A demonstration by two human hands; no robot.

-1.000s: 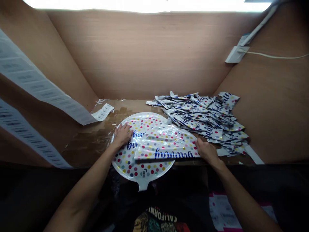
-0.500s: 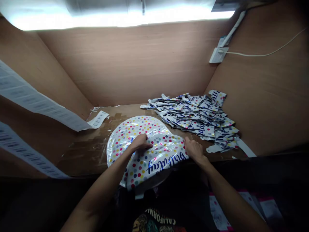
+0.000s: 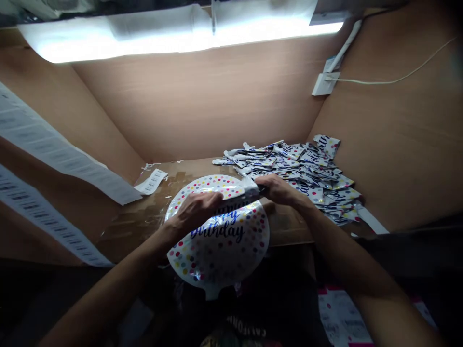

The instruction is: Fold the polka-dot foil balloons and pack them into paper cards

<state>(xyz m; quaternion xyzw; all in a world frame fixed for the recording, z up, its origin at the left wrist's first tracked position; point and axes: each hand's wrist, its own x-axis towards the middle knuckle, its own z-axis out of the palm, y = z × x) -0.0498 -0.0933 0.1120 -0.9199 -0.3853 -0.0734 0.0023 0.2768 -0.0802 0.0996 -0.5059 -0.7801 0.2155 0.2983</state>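
Note:
A round, flat foil balloon [image 3: 220, 258] with coloured dots and blue "happy birthday" lettering lies on the cardboard-covered bench, its neck hanging over the front edge. Just above it, a folded foil balloon [image 3: 249, 189] is held nearly edge-on between my two hands. My left hand [image 3: 202, 205] is closed on its left part, fingertips partly hidden behind the knuckles. At the other end my right hand [image 3: 275, 189] pinches the folded balloon. Beyond my right hand, a heap of folded balloons [image 3: 300, 161] spreads over the bench's back right.
Strips of barcode labels [image 3: 65, 144] hang along the left, one end [image 3: 154, 181] resting on the bench. Cardboard walls [image 3: 202, 106] enclose the back and sides. A white power box [image 3: 325, 83] with a cable is on the right. Pink-edged packets [image 3: 343, 315] lie below, lower right.
The balloon in my hands was half-folded and broad; it is now narrower, lifted and turned edge-on. My right hand has moved left and up, uncovering the flat balloon's lettering.

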